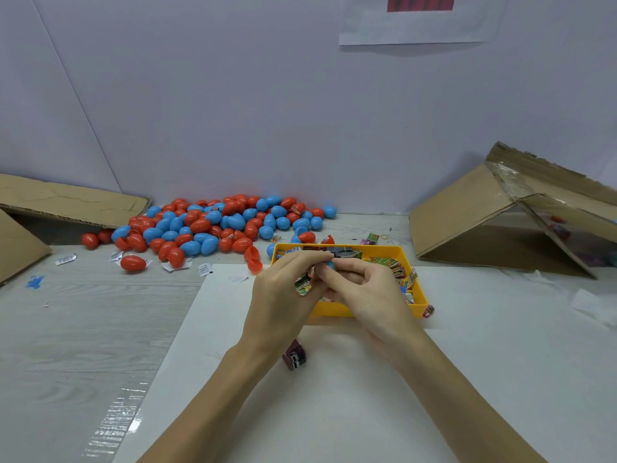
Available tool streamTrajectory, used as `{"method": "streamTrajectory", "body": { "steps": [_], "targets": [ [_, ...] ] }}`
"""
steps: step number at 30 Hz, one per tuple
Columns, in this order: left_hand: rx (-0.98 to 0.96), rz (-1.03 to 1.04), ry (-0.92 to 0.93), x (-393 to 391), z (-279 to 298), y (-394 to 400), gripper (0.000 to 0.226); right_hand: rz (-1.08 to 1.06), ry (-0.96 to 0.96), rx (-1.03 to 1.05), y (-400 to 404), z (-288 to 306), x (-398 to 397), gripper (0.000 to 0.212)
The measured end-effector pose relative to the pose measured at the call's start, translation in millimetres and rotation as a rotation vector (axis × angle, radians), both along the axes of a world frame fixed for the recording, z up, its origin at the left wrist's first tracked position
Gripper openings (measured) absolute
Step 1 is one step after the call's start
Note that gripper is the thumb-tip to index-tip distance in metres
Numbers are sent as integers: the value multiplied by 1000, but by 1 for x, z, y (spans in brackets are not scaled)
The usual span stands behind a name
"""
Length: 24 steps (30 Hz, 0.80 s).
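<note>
- The left hand [283,292] and right hand [367,290] meet over the yellow plastic tray [334,309], their curled fingers pinching a small blue plastic piece [329,265].
- The tray holds colourful foil packets [389,264].

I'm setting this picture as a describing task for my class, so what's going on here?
A person works over a yellow tray of colourful packets. The left hand pinches one packet while the right hand curls its fingers round a small blue piece, likely part of an egg. A pile of red and blue eggs lies behind the tray, and a purple packet sits on the white sheet below the left wrist.
</note>
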<state>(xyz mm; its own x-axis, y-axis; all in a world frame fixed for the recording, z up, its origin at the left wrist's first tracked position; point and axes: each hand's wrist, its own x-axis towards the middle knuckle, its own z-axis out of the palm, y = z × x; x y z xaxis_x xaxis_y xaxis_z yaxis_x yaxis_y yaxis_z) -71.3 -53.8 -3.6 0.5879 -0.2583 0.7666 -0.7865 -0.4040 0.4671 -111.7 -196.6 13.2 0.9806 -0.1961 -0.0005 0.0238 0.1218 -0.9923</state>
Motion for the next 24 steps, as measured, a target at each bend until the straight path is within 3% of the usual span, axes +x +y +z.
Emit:
{"method": "streamTrajectory", "body": {
  "steps": [4,11,18,21,24],
  "targets": [
    [-24,-25,7,0,1,0,37,62,-1,23,-6,0,-1,37],
    [-45,-31,21,0,2,0,33,84,0,60,-3,0,1,58],
    [-73,-15,28,2,0,-1,33,112,-2,131,-3,4,-2,51],
    [-81,-37,26,2,1,-2,41,154,17,202,-3,8,-4,43],
    [-108,-118,146,2,3,1,59,230,33,261,-4,12,-5,39]
  ]
}}
